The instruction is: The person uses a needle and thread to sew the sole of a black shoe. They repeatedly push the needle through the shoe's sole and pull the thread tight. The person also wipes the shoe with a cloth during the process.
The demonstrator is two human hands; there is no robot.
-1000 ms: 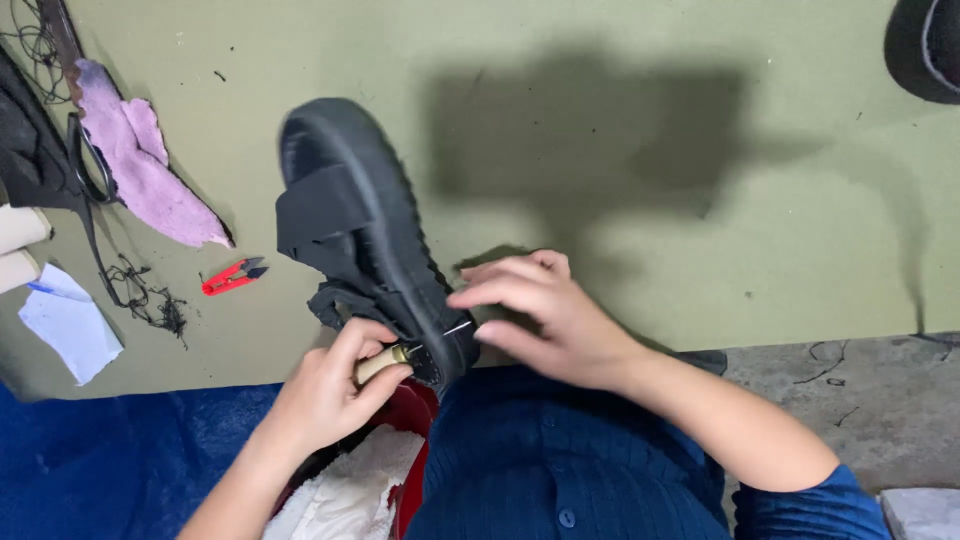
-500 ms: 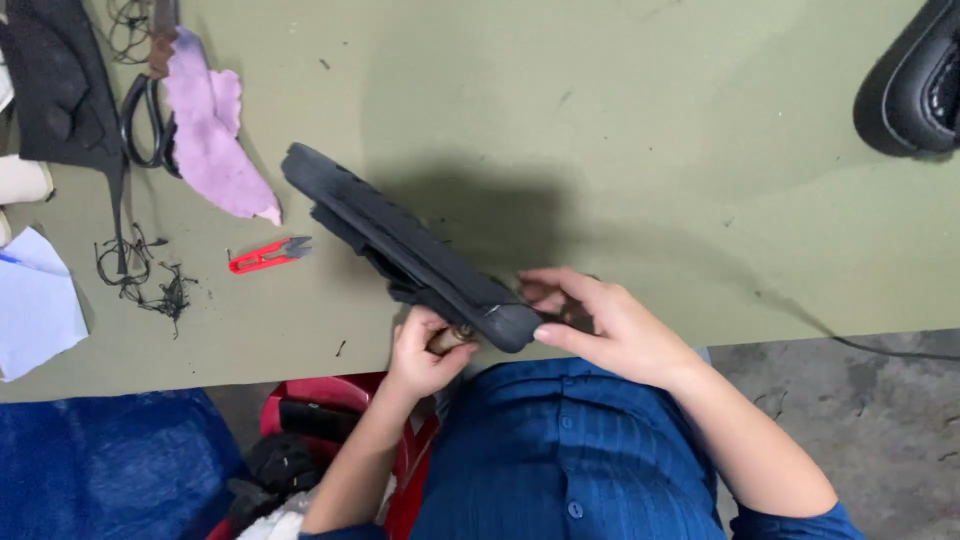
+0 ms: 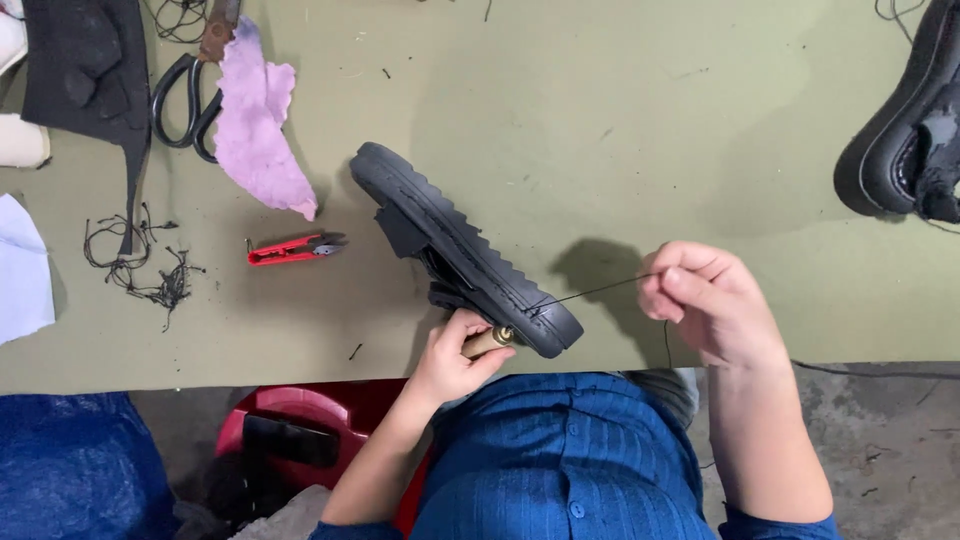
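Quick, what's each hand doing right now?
Left hand: closed on a wooden-handled tool at the shoe's sole.
Right hand: closed, pinching a thread pulled taut from the shoe.

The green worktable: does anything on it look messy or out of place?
Yes. Loose black thread scraps lie tangled on the green worktable at left, beside the small red thread snips. A crumpled pink cloth partly covers the black-handled scissors.
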